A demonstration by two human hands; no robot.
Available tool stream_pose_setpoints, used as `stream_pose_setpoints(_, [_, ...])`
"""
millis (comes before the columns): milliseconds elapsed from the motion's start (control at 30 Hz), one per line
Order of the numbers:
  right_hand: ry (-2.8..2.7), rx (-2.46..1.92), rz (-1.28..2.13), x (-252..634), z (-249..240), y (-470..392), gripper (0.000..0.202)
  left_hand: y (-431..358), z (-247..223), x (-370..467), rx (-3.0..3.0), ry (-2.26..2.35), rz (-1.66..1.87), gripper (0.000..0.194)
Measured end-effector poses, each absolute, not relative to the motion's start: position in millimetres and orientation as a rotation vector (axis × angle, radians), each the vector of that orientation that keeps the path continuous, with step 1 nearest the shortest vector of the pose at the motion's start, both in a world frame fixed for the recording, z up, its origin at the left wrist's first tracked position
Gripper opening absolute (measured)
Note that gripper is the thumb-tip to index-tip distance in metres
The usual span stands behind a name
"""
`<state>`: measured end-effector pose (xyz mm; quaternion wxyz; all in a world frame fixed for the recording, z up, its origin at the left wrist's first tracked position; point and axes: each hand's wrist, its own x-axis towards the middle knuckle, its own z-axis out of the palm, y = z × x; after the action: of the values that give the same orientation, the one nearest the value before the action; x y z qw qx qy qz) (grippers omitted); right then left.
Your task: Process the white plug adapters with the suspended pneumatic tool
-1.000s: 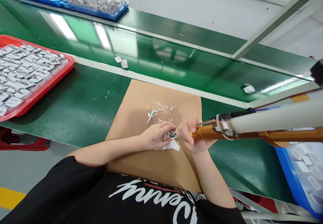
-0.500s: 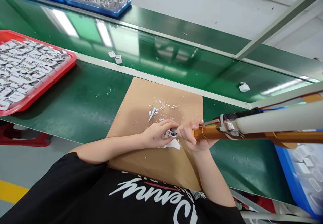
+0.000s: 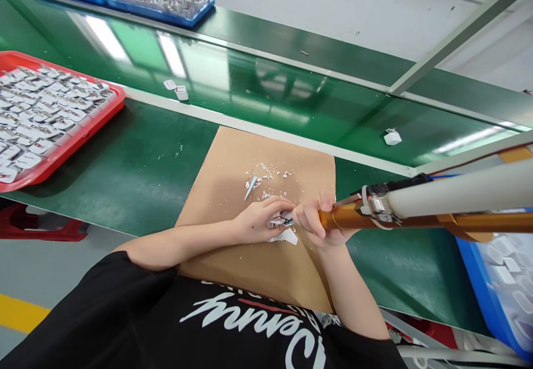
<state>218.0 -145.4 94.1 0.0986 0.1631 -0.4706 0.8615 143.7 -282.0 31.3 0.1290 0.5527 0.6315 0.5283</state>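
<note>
In the head view my left hand (image 3: pixel 263 220) is closed around a small white plastic part (image 3: pixel 276 222), mostly hidden by the fingers. My right hand (image 3: pixel 313 220) wraps around the end of a gold-coloured air tool (image 3: pixel 347 217), whose dark metal tip meets the white part between both hands. A brown cardboard sheet (image 3: pixel 233 158) lies beneath the hands. On it are a pale blue pointed stick (image 3: pixel 250 187), white shavings (image 3: pixel 266 177) and a white scrap (image 3: pixel 287 236) just below the hands.
A red tray (image 3: pixel 104 119) of white parts with metal pieces stands left. Blue trays (image 3: pixel 191 22) lie on the far ledge, and a blue bin (image 3: pixel 478 280) of white cases is at right. Two small white cases (image 3: pixel 181 93) (image 3: pixel 392 137) sit on the green belt (image 3: pixel 291 94) behind.
Both small white cases on the green belt have shifted to the left. My hands, the air tool and the part between them have hardly moved.
</note>
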Motion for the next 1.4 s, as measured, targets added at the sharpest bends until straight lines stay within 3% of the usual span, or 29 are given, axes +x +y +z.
stream_pose_setpoints(1400, [-1.387, 0.558, 2.532, 214.2, 95.4, -143.0, 0.040, -281.8, 29.7, 141.2, 1.730, 1.891, 1.549, 0.040])
